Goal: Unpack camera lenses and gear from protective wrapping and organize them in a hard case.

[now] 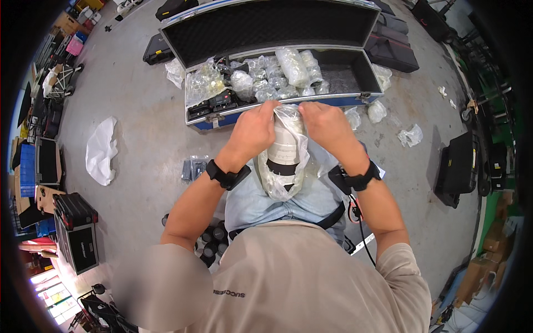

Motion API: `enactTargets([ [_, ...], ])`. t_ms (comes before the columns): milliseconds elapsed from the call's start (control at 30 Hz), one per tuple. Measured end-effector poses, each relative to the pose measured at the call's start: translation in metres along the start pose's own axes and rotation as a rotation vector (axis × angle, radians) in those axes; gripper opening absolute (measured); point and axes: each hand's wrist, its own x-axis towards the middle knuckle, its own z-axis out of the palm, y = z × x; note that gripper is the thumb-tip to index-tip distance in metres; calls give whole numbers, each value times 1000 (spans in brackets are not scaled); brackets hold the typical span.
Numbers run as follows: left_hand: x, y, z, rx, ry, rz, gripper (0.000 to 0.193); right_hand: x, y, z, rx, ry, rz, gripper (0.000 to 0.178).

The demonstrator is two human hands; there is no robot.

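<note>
A large white camera lens (284,151) with black bands stands on or just above my lap, inside a clear plastic bag (282,192). My left hand (251,132) is closed in a pinch on the left side of the bag's top edge. On the other side of that edge, my right hand (330,126) pinches the plastic in the same way. Between the two hands the bag's mouth is stretched apart, and crumpled film covers part of the lens. Which part of the lens rests on my jeans is hidden.
Just ahead, a blue-sided flight case (347,72) stands with its lid up, holding several bubble-wrapped bundles (291,66) and black devices (224,100). A white sheet (101,151) lies on the floor at left. Black hard cases (456,166) stand at right; black lenses or caps (211,241) sit beside me.
</note>
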Motion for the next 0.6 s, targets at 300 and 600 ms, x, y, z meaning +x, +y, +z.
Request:
enactTargets([
  [300, 7, 12, -8, -130, 11, 58, 33, -11, -31, -27, 204, -129, 194, 51],
  [600, -1, 3, -27, -177, -145, -12, 47, -7, -17, -27, 350, -258, 40, 27],
])
